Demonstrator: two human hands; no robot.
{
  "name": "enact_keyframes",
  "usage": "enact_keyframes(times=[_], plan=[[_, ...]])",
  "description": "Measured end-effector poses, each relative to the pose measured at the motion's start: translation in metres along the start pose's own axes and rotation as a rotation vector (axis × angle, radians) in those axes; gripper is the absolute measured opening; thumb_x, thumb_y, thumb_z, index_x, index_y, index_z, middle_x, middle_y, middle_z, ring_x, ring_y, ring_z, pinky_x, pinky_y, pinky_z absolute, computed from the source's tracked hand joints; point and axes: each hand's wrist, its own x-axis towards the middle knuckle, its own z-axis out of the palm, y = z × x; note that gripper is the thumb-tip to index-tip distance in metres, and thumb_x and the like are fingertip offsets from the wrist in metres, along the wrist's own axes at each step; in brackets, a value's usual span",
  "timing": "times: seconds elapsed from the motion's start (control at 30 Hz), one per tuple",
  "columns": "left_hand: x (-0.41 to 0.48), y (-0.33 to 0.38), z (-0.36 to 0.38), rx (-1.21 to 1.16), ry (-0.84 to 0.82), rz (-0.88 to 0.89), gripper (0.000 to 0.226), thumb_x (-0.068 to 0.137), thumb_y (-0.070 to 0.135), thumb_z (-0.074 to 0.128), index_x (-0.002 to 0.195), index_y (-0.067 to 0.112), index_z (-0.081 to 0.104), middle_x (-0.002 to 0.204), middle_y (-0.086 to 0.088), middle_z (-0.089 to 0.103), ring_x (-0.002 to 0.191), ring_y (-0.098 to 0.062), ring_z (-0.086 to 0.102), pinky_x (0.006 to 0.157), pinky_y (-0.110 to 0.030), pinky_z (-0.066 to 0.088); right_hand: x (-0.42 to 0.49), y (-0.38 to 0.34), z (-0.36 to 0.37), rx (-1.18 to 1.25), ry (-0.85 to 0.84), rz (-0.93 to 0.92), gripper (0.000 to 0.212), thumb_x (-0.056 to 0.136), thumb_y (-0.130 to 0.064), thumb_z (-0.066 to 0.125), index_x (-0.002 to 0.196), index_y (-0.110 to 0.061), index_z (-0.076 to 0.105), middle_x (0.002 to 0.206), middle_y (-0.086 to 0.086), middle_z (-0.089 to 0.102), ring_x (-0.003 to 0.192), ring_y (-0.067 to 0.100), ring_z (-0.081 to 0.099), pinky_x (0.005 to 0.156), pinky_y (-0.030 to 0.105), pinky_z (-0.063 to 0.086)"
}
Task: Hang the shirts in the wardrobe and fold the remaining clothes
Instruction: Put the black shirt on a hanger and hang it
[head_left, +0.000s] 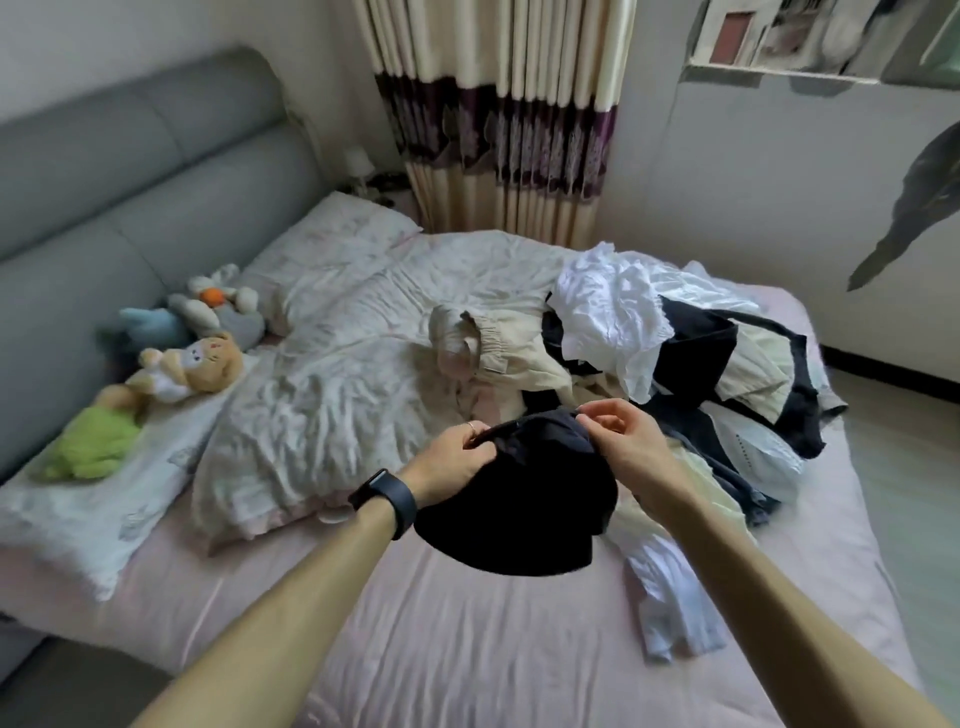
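Gripped along its upper edge, a black garment (519, 509) is held up over the pink sheet of the bed (467, 634): the left hand (457, 457), with a ring (470, 426) on one finger and a dark watch (387, 501) on the wrist, has its fingers curled round the left part of the edge, and the right hand (623, 441) pinches the right part between thumb and forefinger. The cloth hangs bunched below both hands, so the sheet beneath it is hidden.

At far left a grey padded headboard (130, 182) is seen. Against it a row of plush toys is laid: a green one (93, 441) on a pale pillow (72, 519), a tan bear (197, 364) just beyond it, then a blue one (150, 322) and a white one (218, 291). A crumpled light quilt (337, 389) is spread across the middle of the bed, and a cream curtain (498, 130) with a dark purple band hangs behind.

Just beyond the hands lie beige trousers (493, 348) with an elastic waist. To their right a heap of clothes (727, 374) is piled (white, black and cream pieces tangled, so single items are hard to separate), with a white shirt (613, 312) on top. A pale blue garment (670, 597) trails from the heap toward the near edge, under the right forearm. A wall shelf (779, 41) is mounted at upper right
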Motion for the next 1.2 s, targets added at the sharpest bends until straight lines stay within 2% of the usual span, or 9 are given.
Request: enact_keyframes(times=[0.17, 0.27, 0.4, 0.57, 0.73, 0.83, 0.93, 1.1, 1.2], plan=[[-0.063, 0.014, -0.030, 0.128, 0.222, 0.043, 0.017, 0.088, 0.034, 0.064, 0.104, 0.033, 0.057, 0.083, 0.011, 0.069, 0.059, 0.002, 0.057, 0.057, -0.019, 0.041, -0.022, -0.022, 0.022, -0.239, -0.058, -0.241, 0.006, 0.093, -0.026, 0.069, 0.092, -0.031, 0.072, 0.080, -0.010, 0.069, 0.070, 0.002, 0.064, 0.066, 0.012, 0.045], [-0.096, 0.016, -0.036, 0.206, 0.367, 0.037, 0.012, 0.088, 0.041, 0.063, 0.099, 0.039, 0.060, 0.082, 0.012, 0.069, 0.077, -0.003, 0.064, 0.069, -0.029, 0.049, -0.039, -0.027, 0.038, -0.251, -0.119, -0.373, 0.008, 0.092, -0.037, 0.068, 0.100, -0.036, 0.069, 0.096, -0.014, 0.070, 0.083, -0.001, 0.067, 0.069, 0.007, 0.046], [-0.142, 0.012, -0.032, 0.207, 0.488, -0.063, 0.022, 0.089, 0.046, 0.062, 0.093, 0.027, 0.071, 0.088, 0.011, 0.072, 0.089, -0.007, 0.065, 0.079, -0.028, 0.049, -0.074, -0.030, 0.074, -0.460, -0.467, -0.618, 0.070, 0.075, -0.071, 0.069, 0.135, -0.039, 0.053, 0.129, -0.025, 0.051, 0.114, -0.006, 0.050, 0.093, 0.014, 0.043], [-0.231, -0.009, -0.035, 0.319, 0.587, -0.306, 0.028, 0.089, 0.054, 0.061, 0.101, 0.030, 0.071, 0.096, 0.007, 0.072, 0.091, -0.014, 0.066, 0.078, -0.031, 0.053, -0.102, -0.028, 0.138, -0.562, -0.563, -0.792, 0.013, 0.096, -0.034, 0.058, 0.108, -0.033, 0.061, 0.090, -0.006, 0.071, 0.085, 0.021, 0.066, 0.072, 0.038, 0.052], [-0.351, -0.039, -0.018, 0.531, 0.630, -0.508, 0.053, 0.083, 0.036, 0.068, 0.132, 0.040, 0.046, 0.117, 0.005, 0.064, 0.105, -0.023, 0.062, 0.078, -0.034, 0.050, -0.155, -0.059, 0.190, -0.366, -0.847, -0.786, 0.014, 0.098, -0.014, 0.052, 0.102, -0.024, 0.060, 0.084, -0.006, 0.067, 0.084, 0.016, 0.062, 0.074, 0.029, 0.044], [-0.434, -0.049, 0.007, 0.308, 0.853, -0.646, 0.039, 0.085, 0.017, 0.061, 0.120, 0.032, 0.058, 0.099, 0.005, 0.066, 0.087, -0.021, 0.062, 0.071, -0.035, 0.051, -0.199, -0.070, 0.228, -0.327, -0.981, -0.759, 0.012, 0.098, -0.012, 0.047, 0.100, -0.015, 0.058, 0.090, 0.001, 0.064, 0.089, 0.020, 0.057, 0.074, 0.028, 0.035], [-0.503, -0.063, 0.032, 0.036, 1.105, -0.681, 0.011, 0.090, 0.024, 0.067, 0.101, 0.023, 0.070, 0.095, 0.002, 0.073, 0.091, -0.018, 0.067, 0.083, -0.034, 0.053, -0.238, -0.073, 0.257, -0.359, -1.092, -0.735, 0.020, 0.104, -0.027, 0.044, 0.095, -0.017, 0.058, 0.093, 0.001, 0.064, 0.093, 0.022, 0.057, 0.078, 0.031, 0.035], [-0.605, -0.081, 0.087, -0.271, 1.347, -0.694, 0.020, 0.096, 0.032, 0.066, 0.101, 0.013, 0.069, 0.097, -0.002, 0.073, 0.092, -0.016, 0.068, 0.076, -0.020, 0.050, -0.342, -0.067, 0.296, -0.386, -1.261, -0.867, 0.037, 0.105, -0.038, 0.044, 0.071, -0.025, 0.048, 0.071, -0.008, 0.055, 0.076, 0.015, 0.051, 0.071, 0.033, 0.035], [-0.643, -0.084, 0.109, -0.430, 1.432, -0.663, 0.023, 0.094, 0.030, 0.070, 0.103, 0.009, 0.069, 0.095, -0.003, 0.074, 0.087, -0.015, 0.069, 0.079, -0.027, 0.053, -0.375, -0.045, 0.317, -0.479, -1.276, -0.925, 0.037, 0.104, -0.042, 0.041, 0.075, -0.021, 0.049, 0.076, 0.001, 0.061, 0.085, 0.031, 0.061, 0.074, 0.036, 0.041]])
